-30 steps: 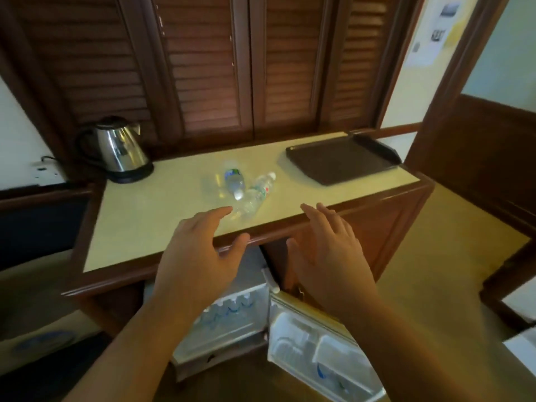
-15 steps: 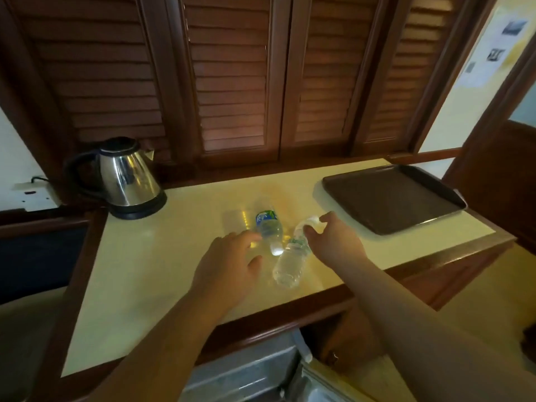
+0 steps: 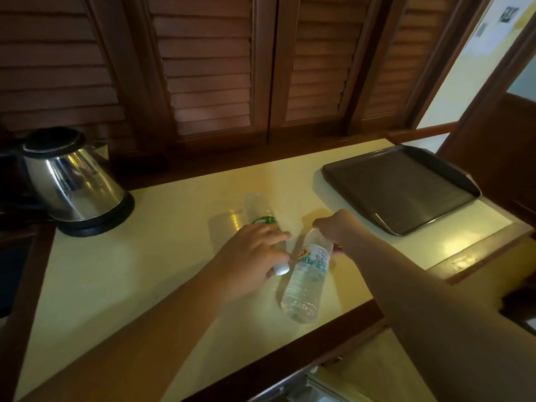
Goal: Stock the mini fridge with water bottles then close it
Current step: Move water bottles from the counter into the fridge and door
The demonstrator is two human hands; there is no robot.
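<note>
Under both hands, head view: two water bottles lying flat on the counter.

Left hand curls over green-label bottle, cap nearest wrist, axis running away. Right hand pinches neck of white-label bottle, base toward counter edge. Kettle and tray well apart; lift room open.

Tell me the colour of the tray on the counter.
Dark brown. The tray shows clearly in the head view, empty, right of the bottles.
</note>
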